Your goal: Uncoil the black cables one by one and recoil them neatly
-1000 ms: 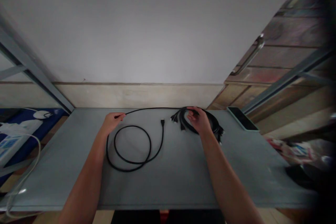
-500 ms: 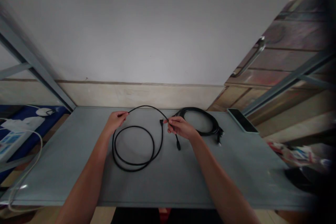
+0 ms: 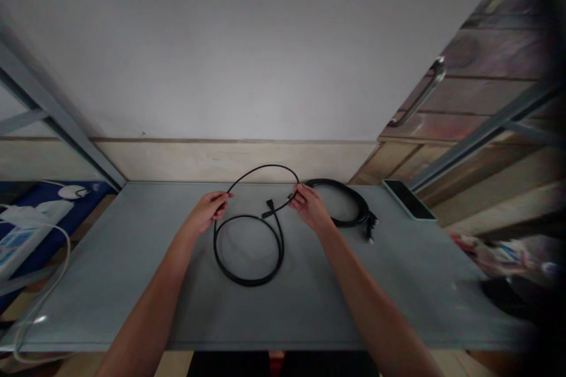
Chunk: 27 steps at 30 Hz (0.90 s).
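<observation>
A black cable [image 3: 250,283] lies partly in a round loop on the grey table. My left hand [image 3: 211,211] pinches it at the upper left of the loop. The cable arches up from there to my right hand [image 3: 308,205], whose fingers are closed on it near one end. That end's plug [image 3: 267,214] points left from my right hand, close to the cable's other connector [image 3: 270,204], just above the loop. Which of the two lies on top I cannot tell.
Right of my right hand lies a coiled bundle of black cable [image 3: 363,206] with its connectors at the lower right. Further right is a phone [image 3: 410,200] on the grey table [image 3: 132,259]. A white power strip [image 3: 30,235] and a white cord [image 3: 67,241] are at the left.
My left hand has moved right, and the loop has shifted right with it. My right hand has turned, swinging the plug from pointing down to pointing left, near the other connector.
</observation>
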### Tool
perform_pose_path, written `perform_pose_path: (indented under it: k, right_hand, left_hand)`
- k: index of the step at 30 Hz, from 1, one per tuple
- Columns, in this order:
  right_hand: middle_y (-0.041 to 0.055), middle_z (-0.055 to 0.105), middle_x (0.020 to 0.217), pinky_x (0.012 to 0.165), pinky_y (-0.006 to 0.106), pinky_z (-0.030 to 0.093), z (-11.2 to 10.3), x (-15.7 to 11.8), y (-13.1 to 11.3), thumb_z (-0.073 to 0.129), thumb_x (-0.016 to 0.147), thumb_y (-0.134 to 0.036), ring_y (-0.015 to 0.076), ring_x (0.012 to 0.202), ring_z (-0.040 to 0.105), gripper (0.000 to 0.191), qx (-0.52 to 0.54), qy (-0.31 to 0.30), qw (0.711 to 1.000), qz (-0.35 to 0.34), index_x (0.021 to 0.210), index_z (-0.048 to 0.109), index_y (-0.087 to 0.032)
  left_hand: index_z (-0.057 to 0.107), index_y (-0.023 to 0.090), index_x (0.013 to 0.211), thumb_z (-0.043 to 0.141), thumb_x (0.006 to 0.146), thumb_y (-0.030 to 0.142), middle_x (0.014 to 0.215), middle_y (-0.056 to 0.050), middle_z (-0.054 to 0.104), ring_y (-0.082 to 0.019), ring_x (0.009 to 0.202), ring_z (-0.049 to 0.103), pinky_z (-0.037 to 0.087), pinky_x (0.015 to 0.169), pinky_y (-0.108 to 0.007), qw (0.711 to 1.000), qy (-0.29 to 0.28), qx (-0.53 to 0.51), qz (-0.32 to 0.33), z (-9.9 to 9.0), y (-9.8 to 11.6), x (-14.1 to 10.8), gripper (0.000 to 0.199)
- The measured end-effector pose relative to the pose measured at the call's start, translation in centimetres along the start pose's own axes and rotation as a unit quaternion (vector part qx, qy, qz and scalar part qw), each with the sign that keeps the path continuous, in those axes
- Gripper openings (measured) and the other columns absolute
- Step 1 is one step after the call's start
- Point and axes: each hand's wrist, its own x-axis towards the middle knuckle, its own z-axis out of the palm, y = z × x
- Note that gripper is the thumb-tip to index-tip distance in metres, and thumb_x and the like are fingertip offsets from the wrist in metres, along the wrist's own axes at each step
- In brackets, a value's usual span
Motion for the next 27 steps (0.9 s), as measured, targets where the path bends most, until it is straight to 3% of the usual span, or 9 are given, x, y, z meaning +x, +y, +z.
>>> perform_pose_path:
  k: [5, 9, 13, 18, 22, 25, 27]
  right_hand:
    - [-0.0042, 0.048, 0.052, 0.067, 0.03, 0.05, 0.6, -0.1, 0.4, 0.065, 0.082, -0.024, 0.0126, 0.057, 0.054, 0.007, 0.049, -0.014, 0.998, -0.022, 0.078, 0.065, -0.019]
    - [-0.0015, 0.061, 0.062, 0.079, 0.036, 0.052, 1.7, -0.8, 1.0, 0.062, 0.077, -0.018, 0.0174, 0.069, 0.065, 0.005, 0.06, -0.078, 0.995, -0.003, 0.08, 0.065, -0.021]
    - [0.0008, 0.066, 0.065, 0.089, 0.044, 0.05, 3.0, -1.8, 1.7, 0.063, 0.079, -0.022, 0.0227, 0.08, 0.07, 0.003, 0.021, -0.173, 0.982, 0.068, 0.08, 0.064, -0.02]
    - [0.0092, 0.073, 0.086, 0.09, 0.044, 0.05, 4.5, -2.9, 2.6, 0.068, 0.083, -0.029, 0.0232, 0.091, 0.07, 0.014, -0.063, -0.273, 0.945, 0.171, 0.086, 0.065, -0.016]
    - [0.0122, 0.07, 0.104, 0.087, 0.041, 0.052, 4.4, -2.7, 2.5, 0.072, 0.081, -0.037, 0.0238, 0.099, 0.067, 0.023, -0.067, -0.238, 0.957, 0.155, 0.09, 0.069, -0.016]
    - [0.0037, 0.067, 0.075, 0.078, 0.036, 0.053, 3.6, -2.0, 2.0, 0.073, 0.079, -0.037, 0.0159, 0.072, 0.064, 0.02, -0.054, -0.154, 0.981, 0.108, 0.08, 0.068, -0.017]
    - [-0.005, 0.052, 0.054, 0.069, 0.032, 0.052, 3.2, -1.7, 1.8, 0.073, 0.08, -0.034, 0.0095, 0.051, 0.05, 0.018, -0.071, -0.125, 0.984, 0.102, 0.085, 0.068, -0.018]
  left_hand:
    - [0.066, 0.011, 0.107, 0.074, 0.078, 0.035, 0.066, 0.002, 0.052, -0.003, 0.045, 0.042, 0.024, 0.038, -0.016, 0.999, -0.018, -0.042, -0.012, 1.8, -0.4, -0.1, 0.039]
    - [0.06, 0.016, 0.117, 0.077, 0.075, 0.033, 0.084, -0.006, 0.066, -0.011, 0.062, 0.062, 0.037, 0.044, -0.017, 0.996, -0.036, -0.076, -0.011, 3.8, -0.9, -0.5, 0.048]
    - [0.048, 0.022, 0.132, 0.075, 0.078, 0.036, 0.106, -0.011, 0.068, -0.02, 0.084, 0.07, 0.047, 0.051, -0.02, 0.992, -0.074, -0.102, 0.011, 5.6, -1.6, -0.9, 0.062]
    - [0.041, 0.025, 0.135, 0.073, 0.079, 0.033, 0.096, -0.005, 0.067, -0.02, 0.087, 0.07, 0.055, 0.069, -0.028, 0.988, -0.019, -0.142, 0.055, 6.0, -1.4, -0.9, 0.065]
    - [0.032, 0.034, 0.139, 0.072, 0.079, 0.034, 0.077, 0.006, 0.055, -0.012, 0.063, 0.062, 0.055, 0.066, -0.03, 0.985, 0.012, -0.157, 0.072, 5.2, -0.8, -0.7, 0.072]
    - [0.028, 0.039, 0.14, 0.07, 0.081, 0.038, 0.071, 0.009, 0.047, -0.005, 0.047, 0.042, 0.042, 0.047, -0.018, 0.989, -0.001, -0.135, 0.058, 4.5, -0.5, -0.6, 0.073]
    - [0.035, 0.034, 0.136, 0.068, 0.083, 0.041, 0.067, 0.009, 0.042, -0.003, 0.043, 0.031, 0.028, 0.041, -0.014, 0.994, -0.037, -0.1, 0.035, 4.3, -0.5, -0.8, 0.062]
